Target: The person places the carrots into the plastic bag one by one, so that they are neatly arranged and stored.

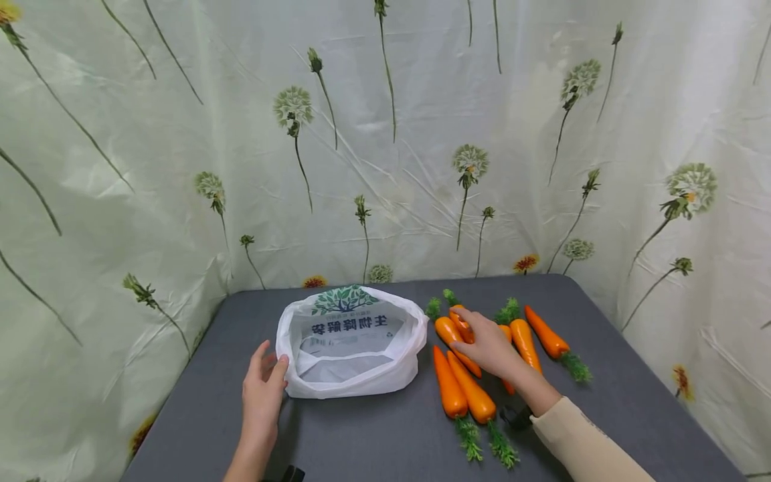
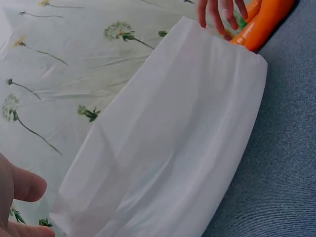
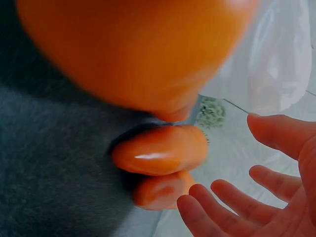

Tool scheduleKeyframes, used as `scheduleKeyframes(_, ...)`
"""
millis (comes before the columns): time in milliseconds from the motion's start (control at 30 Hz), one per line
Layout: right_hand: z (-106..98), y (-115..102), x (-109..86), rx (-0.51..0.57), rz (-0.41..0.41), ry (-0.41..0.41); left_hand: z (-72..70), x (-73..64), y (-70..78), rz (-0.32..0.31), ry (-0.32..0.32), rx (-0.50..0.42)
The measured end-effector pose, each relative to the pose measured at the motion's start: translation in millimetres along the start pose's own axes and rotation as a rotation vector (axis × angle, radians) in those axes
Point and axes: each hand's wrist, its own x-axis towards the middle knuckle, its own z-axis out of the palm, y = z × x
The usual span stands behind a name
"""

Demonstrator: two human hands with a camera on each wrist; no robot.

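A white plastic bag [image 1: 379, 383] with a printed green tree stands on the dark table, its mouth spread wide. My left hand [image 1: 263, 378] is at the bag's left rim with thumb and fingers apart; the left wrist view has its thumb [image 2: 29, 185] beside the bag [image 2: 158, 133]. Over the rear carrots reaches my right hand [image 1: 484, 345], fingers spread. Below its fingers lies one carrot [image 1: 447, 329], partly covered by the hand, and another carrot [image 1: 460, 326] sits just behind. The right wrist view shows the right hand [image 3: 261, 197] holding nothing, close to two carrots [image 3: 163, 150].
Two carrots [image 1: 450, 388] lie in front of the right hand, leafy tops toward me. More carrots [image 1: 525, 341] lie to its right, the outermost carrot [image 1: 545, 333] pointing away. Behind the table [image 1: 355, 442] hangs a dandelion-print curtain [image 1: 409, 167].
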Motion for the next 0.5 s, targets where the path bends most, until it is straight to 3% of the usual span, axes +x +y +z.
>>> scheduleKeyframes(267, 5.9, 3.1, 6.1, -0.005, 0.057, -0.046, 5.3, 0.2, -6.1, 0.0, 0.034, 0.071)
scheduleKeyframes(500, 14.2, 0.2, 13.5, -0.067, 0.095, -0.07, 6.2, -0.3, -9.3, 0.017, 0.041, 0.065)
